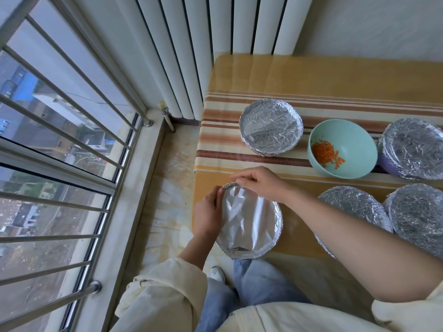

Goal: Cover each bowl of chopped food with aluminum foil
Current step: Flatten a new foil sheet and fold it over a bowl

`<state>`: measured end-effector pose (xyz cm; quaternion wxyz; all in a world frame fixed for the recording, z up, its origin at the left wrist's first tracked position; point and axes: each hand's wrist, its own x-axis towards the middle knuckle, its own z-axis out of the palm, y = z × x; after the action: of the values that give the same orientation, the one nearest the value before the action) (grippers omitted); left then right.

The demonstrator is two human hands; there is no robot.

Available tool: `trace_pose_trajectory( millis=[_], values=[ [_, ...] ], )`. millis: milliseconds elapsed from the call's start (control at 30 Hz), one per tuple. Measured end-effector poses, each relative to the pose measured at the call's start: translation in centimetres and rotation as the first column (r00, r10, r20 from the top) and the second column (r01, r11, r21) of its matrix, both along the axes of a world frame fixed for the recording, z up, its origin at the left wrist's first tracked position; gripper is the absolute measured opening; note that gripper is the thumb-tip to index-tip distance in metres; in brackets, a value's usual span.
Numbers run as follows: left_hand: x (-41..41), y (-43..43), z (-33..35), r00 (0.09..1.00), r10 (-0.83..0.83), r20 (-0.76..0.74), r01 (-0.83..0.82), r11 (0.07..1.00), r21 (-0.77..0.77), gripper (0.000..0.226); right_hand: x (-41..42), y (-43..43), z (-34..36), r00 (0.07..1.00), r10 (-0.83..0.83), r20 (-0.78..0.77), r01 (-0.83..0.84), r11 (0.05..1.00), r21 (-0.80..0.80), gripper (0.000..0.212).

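Observation:
A bowl under smooth aluminum foil [249, 224] sits at the table's near left corner, partly over the edge. My left hand [208, 214] grips its left rim, fingers curled on the foil. My right hand [257, 182] pinches the foil at the far rim. A teal bowl [350, 146] holding chopped carrot [324, 153] stands uncovered behind. Foil-covered bowls stand at the back [271, 127], at the right edge [416, 148], and two at the near right [352, 207] [419, 212].
The yellow table [311, 75] carries a striped cloth [223, 142]. A white radiator [191, 44] stands behind the table's left end. A barred window [60, 140] and its sill fill the left. My legs are below the table edge.

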<state>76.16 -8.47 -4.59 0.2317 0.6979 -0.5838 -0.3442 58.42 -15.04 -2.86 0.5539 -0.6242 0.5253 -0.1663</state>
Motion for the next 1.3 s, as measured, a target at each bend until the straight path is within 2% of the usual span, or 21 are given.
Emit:
trace_pose_trajectory(
  millis=[67,267,400,467,533,633,733,800,933,1033,1133,1267,1300],
  values=[
    [-0.2,0.0,0.1,1.0,-0.018,0.014,0.018,1.0,0.0,0.031,0.5,0.2,-0.5,0.998,0.002,-0.06,-0.004,0.999,-0.032,0.02],
    [-0.7,0.6,-0.2,0.999,0.01,-0.032,-0.009,1.0,0.003,0.028,0.5,1.2,-1.1,0.993,-0.047,-0.112,0.033,0.992,-0.125,0.019],
    [-0.7,0.6,-0.1,0.999,-0.001,-0.038,0.001,1.0,-0.004,0.028,0.5,1.4,-0.7,0.996,-0.04,-0.077,0.032,0.994,-0.102,0.019],
    [-0.7,0.7,0.1,0.998,0.055,-0.027,-0.055,0.998,-0.009,0.03,0.1,1.6,-0.4,0.997,-0.06,-0.057,0.055,0.994,-0.091,0.025],
    [-0.4,0.8,0.3,0.977,0.209,-0.038,-0.209,0.978,-0.002,0.033,-0.5,2.0,-0.2,0.978,-0.197,-0.063,0.183,0.968,-0.172,0.032],
    [0.0,1.1,0.4,0.913,0.396,-0.099,-0.4,0.917,-0.013,0.033,-1.0,3.5,-0.5,0.881,-0.473,-0.002,0.461,0.86,-0.22,0.031],
    [-0.1,1.5,0.2,0.869,0.475,-0.139,-0.478,0.878,0.012,0.032,-0.4,5.5,-1.1,0.87,-0.493,0.02,0.491,0.86,-0.14,0.017],
    [-0.4,1.7,0.0,0.843,0.513,-0.164,-0.516,0.856,0.026,0.034,0.4,6.0,-1.7,0.837,-0.543,0.062,0.546,0.829,-0.12,0.033],
    [-0.7,1.9,-0.1,0.807,0.569,-0.157,-0.566,0.822,0.066,0.034,2.1,5.5,-2.0,0.757,-0.645,0.105,0.653,0.752,-0.09,0.037],
    [-0.8,1.8,0.1,0.8,0.575,-0.172,-0.57,0.817,0.083,0.034,2.0,5.3,-2.1,0.755,-0.647,0.111,0.655,0.753,-0.062,0.041],
    [-0.8,1.7,0.6,0.818,0.553,-0.159,-0.54,0.833,0.117,0.037,1.0,4.7,-2.1,0.805,-0.585,0.095,0.592,0.803,-0.07,0.037],
    [0.5,1.1,1.7,0.871,0.479,-0.112,-0.447,0.866,0.225,0.038,-0.4,2.7,-1.1,0.924,-0.382,0.022,0.383,0.92,-0.082,0.033],
    [0.8,0.7,1.7,0.887,0.438,-0.143,-0.402,0.887,0.226,0.042,-0.5,2.2,-0.8,0.95,-0.312,0.004,0.312,0.948,-0.066,0.033]
  ],
)
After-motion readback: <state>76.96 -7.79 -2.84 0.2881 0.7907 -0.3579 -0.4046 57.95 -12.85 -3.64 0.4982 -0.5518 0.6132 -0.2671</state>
